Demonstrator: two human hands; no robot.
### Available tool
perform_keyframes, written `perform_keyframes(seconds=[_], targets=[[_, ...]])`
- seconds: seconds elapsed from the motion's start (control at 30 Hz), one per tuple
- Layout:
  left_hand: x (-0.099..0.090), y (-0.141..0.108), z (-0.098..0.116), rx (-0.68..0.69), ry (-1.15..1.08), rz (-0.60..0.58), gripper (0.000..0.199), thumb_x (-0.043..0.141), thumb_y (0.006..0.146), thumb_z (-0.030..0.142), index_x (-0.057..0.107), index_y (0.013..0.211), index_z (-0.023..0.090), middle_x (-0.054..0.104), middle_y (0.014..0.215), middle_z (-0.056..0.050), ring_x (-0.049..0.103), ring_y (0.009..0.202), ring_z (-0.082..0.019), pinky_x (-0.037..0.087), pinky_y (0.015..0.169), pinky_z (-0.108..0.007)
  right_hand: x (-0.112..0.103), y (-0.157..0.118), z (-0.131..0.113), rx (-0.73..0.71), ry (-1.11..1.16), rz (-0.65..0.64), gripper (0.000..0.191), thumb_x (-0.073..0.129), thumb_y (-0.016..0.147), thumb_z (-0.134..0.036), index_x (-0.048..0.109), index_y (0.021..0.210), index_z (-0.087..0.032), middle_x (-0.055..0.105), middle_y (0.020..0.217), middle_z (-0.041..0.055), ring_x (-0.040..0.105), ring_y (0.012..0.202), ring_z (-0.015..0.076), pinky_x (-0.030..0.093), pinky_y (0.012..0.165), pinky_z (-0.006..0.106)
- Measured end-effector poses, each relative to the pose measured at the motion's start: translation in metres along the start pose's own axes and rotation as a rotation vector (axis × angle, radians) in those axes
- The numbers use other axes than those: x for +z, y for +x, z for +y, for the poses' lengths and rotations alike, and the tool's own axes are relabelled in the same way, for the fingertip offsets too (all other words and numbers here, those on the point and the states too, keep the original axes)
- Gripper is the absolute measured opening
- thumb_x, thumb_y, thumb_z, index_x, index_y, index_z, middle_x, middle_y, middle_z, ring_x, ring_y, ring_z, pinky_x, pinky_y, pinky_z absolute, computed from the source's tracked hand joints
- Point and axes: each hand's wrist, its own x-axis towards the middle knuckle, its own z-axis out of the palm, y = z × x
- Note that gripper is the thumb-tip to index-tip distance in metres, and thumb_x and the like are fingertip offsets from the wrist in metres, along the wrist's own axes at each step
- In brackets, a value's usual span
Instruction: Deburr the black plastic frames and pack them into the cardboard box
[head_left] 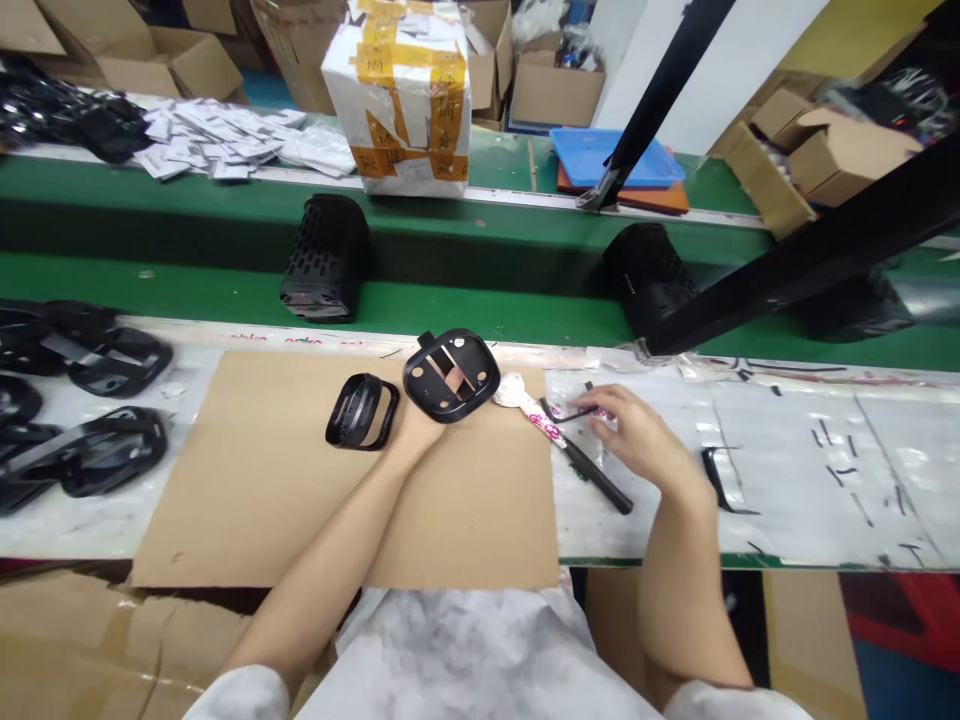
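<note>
My left hand (420,432) is closed on a black plastic base (435,392) with round holes and a central slot. Its fingers are mostly hidden behind the base; skin shows through the slot. Just left of it, a black rounded plastic frame (388,418) lies on the cardboard sheet. My right hand (637,430) pinches the end of a thin, bent black strip (574,413). Beneath that strip lies a tool with a black handle (600,480), pink-marked white wrapping and a white end (511,390).
The cardboard sheet (300,530) covers the bench before me. Black plastic parts (112,450) pile up at left. Black mesh-patterned parts (326,258) sit on the green conveyor (480,290). A dark post (810,245) slants across the right. Behind stands a taped white box (409,110).
</note>
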Motion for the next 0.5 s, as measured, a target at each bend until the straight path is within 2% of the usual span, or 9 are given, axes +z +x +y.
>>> perform_keyframes(seconds=[0.07, 0.17, 0.27, 0.33, 0.43, 0.5], targets=[[0.001, -0.005, 0.006, 0.022, -0.038, 0.044, 0.015, 0.072, 0.089, 0.031, 0.065, 0.096, 0.02, 0.071, 0.097, -0.008, 0.063, 0.117, -0.028, 0.057, 0.092, -0.035, 0.006, -0.015, 0.012, -0.016, -0.063, -0.011, 0.032, 0.058, 0.088, -0.019, 0.074, 0.114, -0.026, 0.067, 0.118, 0.0084, 0.066, 0.11, 0.0279, 0.052, 0.097, 0.045], [0.001, -0.009, 0.012, 0.015, -0.084, 0.0, 0.01, 0.074, 0.086, 0.024, 0.066, 0.091, 0.02, 0.071, 0.095, -0.007, 0.063, 0.117, -0.029, 0.057, 0.092, -0.034, 0.013, -0.025, 0.023, -0.056, -0.175, 0.055, 0.023, 0.056, 0.094, -0.024, 0.074, 0.108, -0.024, 0.07, 0.11, 0.01, 0.066, 0.105, 0.03, 0.051, 0.096, 0.048], [-0.001, -0.009, 0.013, 0.027, -0.033, -0.03, 0.011, 0.076, 0.083, 0.021, 0.07, 0.092, 0.02, 0.071, 0.097, -0.007, 0.062, 0.118, -0.029, 0.056, 0.093, -0.034, 0.006, -0.023, 0.032, -0.057, -0.252, 0.167, 0.022, 0.055, 0.098, -0.03, 0.074, 0.104, -0.022, 0.073, 0.101, 0.0113, 0.065, 0.095, 0.0312, 0.051, 0.089, 0.049], [-0.001, -0.006, 0.01, 0.044, 0.018, -0.008, 0.009, 0.076, 0.083, 0.023, 0.071, 0.09, 0.019, 0.071, 0.095, -0.008, 0.063, 0.113, -0.029, 0.055, 0.093, -0.035, -0.004, -0.021, 0.036, -0.018, -0.284, 0.28, 0.025, 0.054, 0.099, -0.033, 0.074, 0.108, -0.021, 0.072, 0.102, 0.0127, 0.064, 0.095, 0.0319, 0.051, 0.09, 0.05], [-0.002, 0.0, 0.003, 0.074, 0.063, 0.02, 0.011, 0.074, 0.085, 0.028, 0.072, 0.089, 0.018, 0.071, 0.093, -0.008, 0.065, 0.105, -0.027, 0.054, 0.092, -0.035, -0.01, -0.023, 0.028, 0.049, -0.25, 0.428, 0.03, 0.056, 0.098, -0.035, 0.072, 0.118, -0.021, 0.068, 0.116, 0.0143, 0.065, 0.093, 0.0294, 0.052, 0.091, 0.048], [-0.004, 0.003, -0.002, 0.068, 0.046, -0.007, 0.014, 0.074, 0.086, 0.032, 0.071, 0.089, 0.019, 0.072, 0.096, -0.008, 0.065, 0.104, -0.026, 0.054, 0.089, -0.033, -0.003, -0.029, 0.013, 0.079, -0.161, 0.437, 0.029, 0.058, 0.097, -0.036, 0.071, 0.119, -0.021, 0.067, 0.116, 0.0128, 0.065, 0.087, 0.0255, 0.054, 0.088, 0.045]])
